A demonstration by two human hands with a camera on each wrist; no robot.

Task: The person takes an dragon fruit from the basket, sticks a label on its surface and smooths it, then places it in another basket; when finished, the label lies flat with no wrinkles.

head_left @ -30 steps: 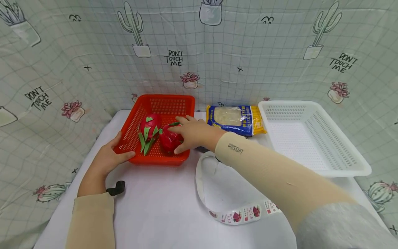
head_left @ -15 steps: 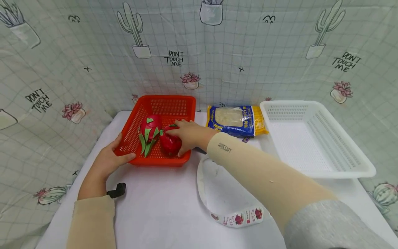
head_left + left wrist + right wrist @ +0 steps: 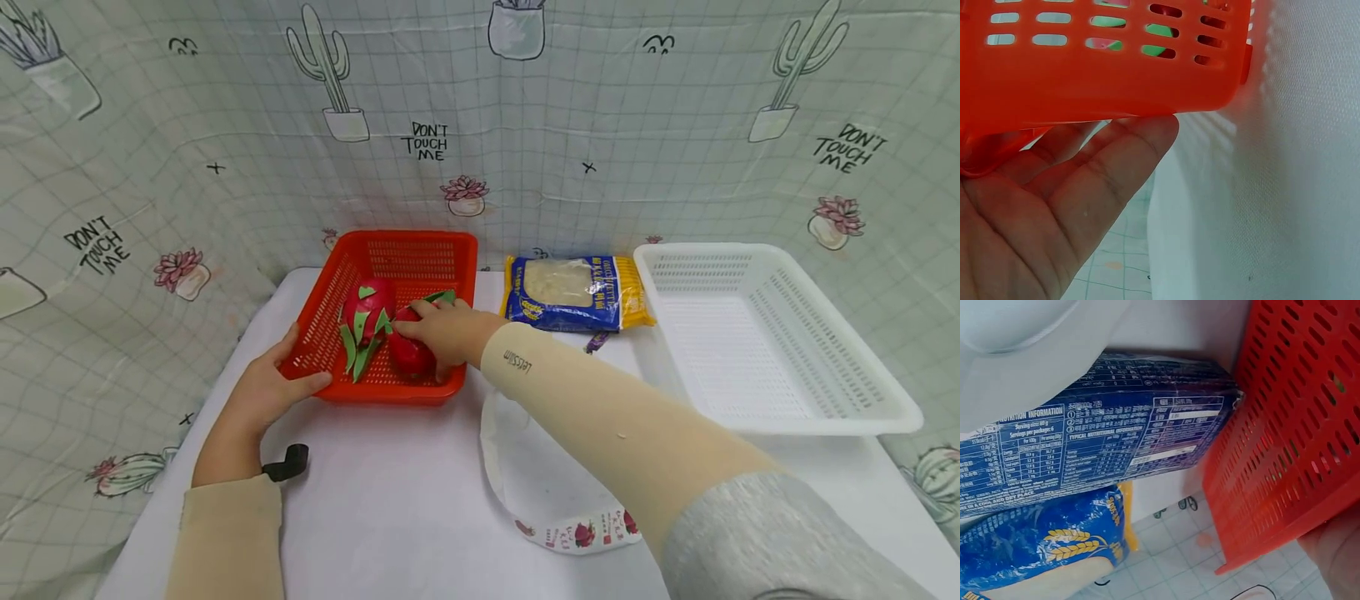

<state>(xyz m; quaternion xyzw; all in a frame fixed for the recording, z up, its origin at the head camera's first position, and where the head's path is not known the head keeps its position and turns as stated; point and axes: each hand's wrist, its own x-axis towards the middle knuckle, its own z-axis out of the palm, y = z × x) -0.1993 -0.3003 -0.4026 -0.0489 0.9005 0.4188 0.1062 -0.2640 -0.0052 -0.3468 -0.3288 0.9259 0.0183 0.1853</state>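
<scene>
In the head view, a red plastic basket (image 3: 423, 244) holds two dragon fruits with green leaf tips. The left dragon fruit (image 3: 372, 298) lies untouched. My right hand (image 3: 447, 332) reaches over the basket's right rim and grips the other dragon fruit (image 3: 411, 357), covering part of it. My left hand (image 3: 264, 385) is spread around the basket's front left corner, thumb at the front rim, fingers along the left side. The left wrist view shows its straight fingers (image 3: 1110, 169) touching the basket from outside. In the right wrist view, only part of the right hand (image 3: 1338, 553) shows beyond the rim.
A blue and yellow food packet (image 3: 570, 293) lies right of the basket, before a white basket (image 3: 780, 423). A dark blue printed box (image 3: 1147, 419) sits beside the red basket. A sticker strip with fruit pictures (image 3: 581, 537) curls across the white table (image 3: 390, 492).
My right hand's fingers have closed farther around the right dragon fruit, and the forearm has swung slightly left. The left hand keeps its place at the basket corner. The view has shifted slightly.
</scene>
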